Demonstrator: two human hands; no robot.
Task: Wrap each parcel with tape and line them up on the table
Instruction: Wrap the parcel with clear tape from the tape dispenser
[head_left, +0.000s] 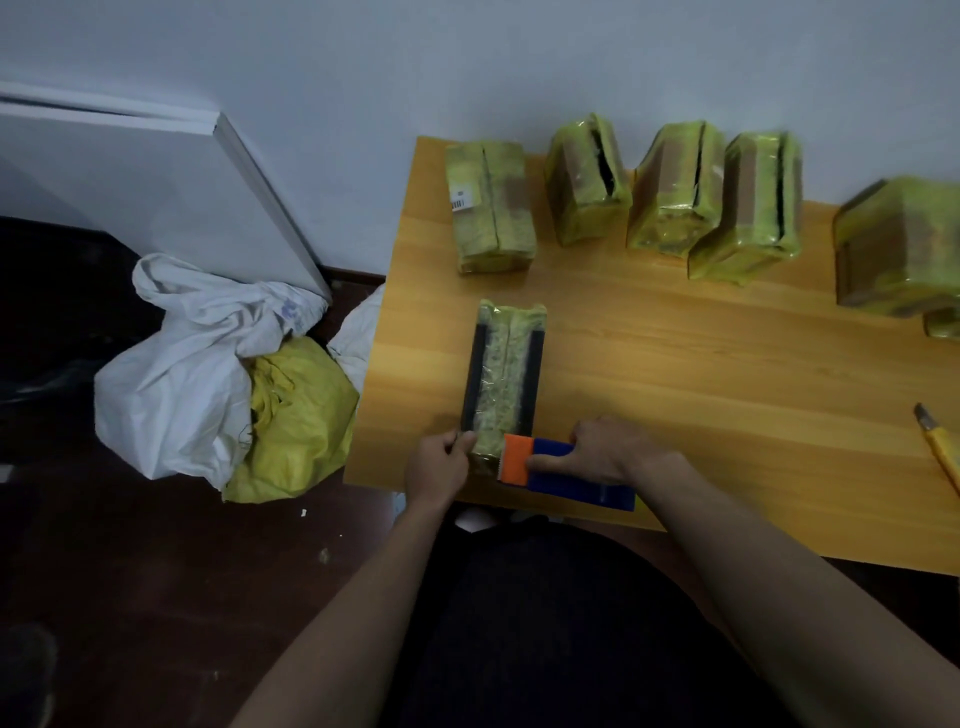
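Two hands: both at the near end of one parcel (503, 374) by the desk's front edge
Left hand (441, 465): fingers curled round the near left corner of that parcel, gripping it
Right hand (608, 449): curled over a blue tape dispenser (576, 475), thumb stretched toward its orange blade end (515, 460), which touches the parcel's near right corner
Parcel in hand: lengthwise on the desk (701, 374), yellow-green tape along the middle, dark strips bare down both long sides
Row at back: four taped parcels near the wall, first (491, 208) lying flat with a small label, second (587, 179), third (672, 189) and fourth (748, 205) tilted and crowded together, third and fourth touching
Far right: larger taped parcel (901, 247) cut off by the frame edge, a smaller one (943, 323) peeking out under it
Cutter (937, 447): yellow, on the desk at right, well apart from the hands
Floor at left: white bag (176, 374) with a yellow bag (296, 415) against it, beside the desk
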